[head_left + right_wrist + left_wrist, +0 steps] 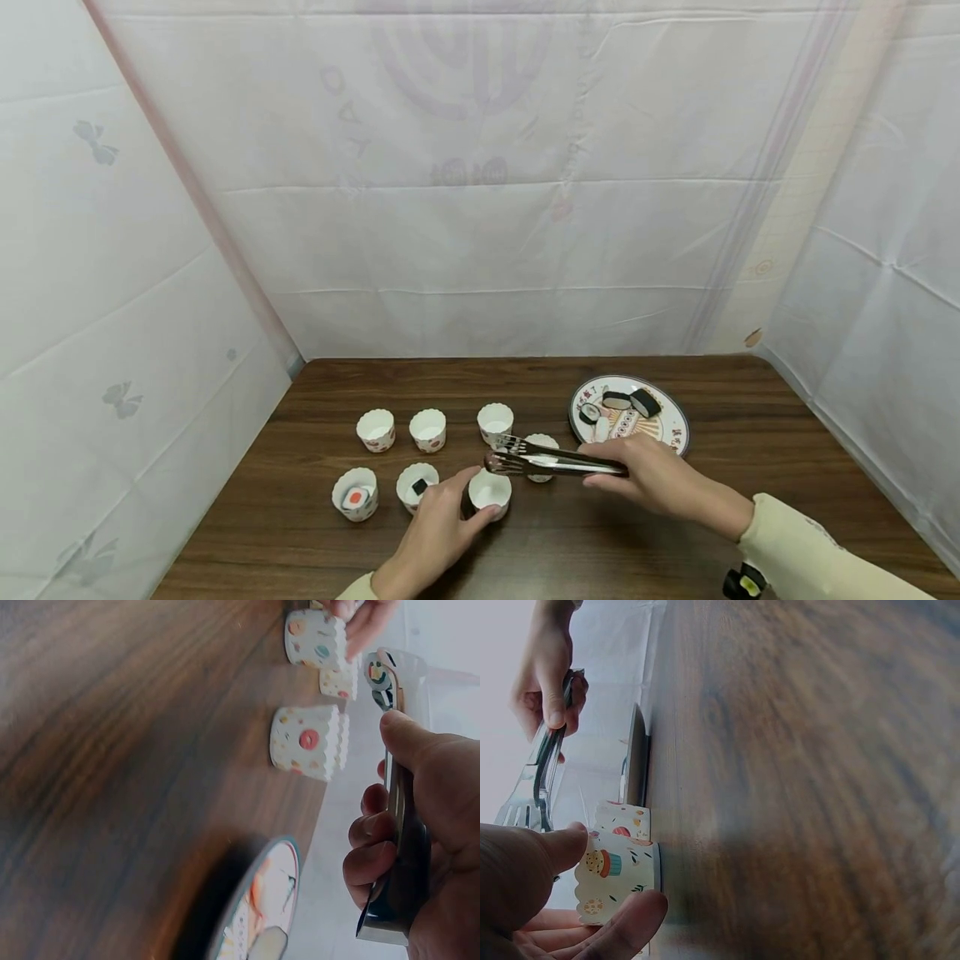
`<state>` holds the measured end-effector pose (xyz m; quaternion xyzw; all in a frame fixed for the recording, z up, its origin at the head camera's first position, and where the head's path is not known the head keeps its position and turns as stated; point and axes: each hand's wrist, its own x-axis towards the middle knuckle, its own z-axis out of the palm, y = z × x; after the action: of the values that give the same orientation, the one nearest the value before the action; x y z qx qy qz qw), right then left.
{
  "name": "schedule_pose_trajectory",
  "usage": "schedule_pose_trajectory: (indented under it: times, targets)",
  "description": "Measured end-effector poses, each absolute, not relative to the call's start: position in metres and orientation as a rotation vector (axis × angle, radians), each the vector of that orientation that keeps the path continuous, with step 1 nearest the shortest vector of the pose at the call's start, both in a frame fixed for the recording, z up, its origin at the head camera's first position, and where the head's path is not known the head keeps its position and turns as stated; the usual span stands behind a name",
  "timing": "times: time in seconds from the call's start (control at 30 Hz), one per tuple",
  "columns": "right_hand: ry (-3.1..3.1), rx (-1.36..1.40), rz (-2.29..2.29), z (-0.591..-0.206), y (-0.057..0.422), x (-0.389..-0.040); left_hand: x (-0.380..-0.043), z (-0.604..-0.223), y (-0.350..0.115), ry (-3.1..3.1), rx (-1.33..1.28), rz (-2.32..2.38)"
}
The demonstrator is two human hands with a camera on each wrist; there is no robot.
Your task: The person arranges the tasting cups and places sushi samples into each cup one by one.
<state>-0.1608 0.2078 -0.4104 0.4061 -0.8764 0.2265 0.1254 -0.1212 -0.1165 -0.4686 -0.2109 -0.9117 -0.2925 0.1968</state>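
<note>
My right hand [648, 471] grips a pair of dark-handled metal tongs [558, 461] over the cups. In the right wrist view, a small round sushi roll [376, 673] with a coloured centre shows at the tongs' tips. Between thumb and fingers, my left hand [438, 529] holds a white paper baking cup [491, 495], standing upright just below the tongs' tips. The left wrist view shows this cup's printed side [615, 874]. Beside it, one cup [417, 487] contains a black-wrapped piece, and another cup [356, 494] contains a roll with an orange-red centre.
A round plate [678, 433] at the back right bears several sushi pieces [645, 403]. Cups stand in the back row, including a left one [376, 430], a middle one [428, 430] and a right one [496, 421]. Another cup [542, 442] is partly behind the tongs.
</note>
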Motion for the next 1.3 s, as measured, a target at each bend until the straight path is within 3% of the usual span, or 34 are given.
schedule_pose_trajectory:
  times: [1.3]
  targets:
    - [-2.603, 1.148, 0.599, -0.427, 0.197, -0.155, -0.121, -0.468, -0.117, -2.557, -0.579, -0.81]
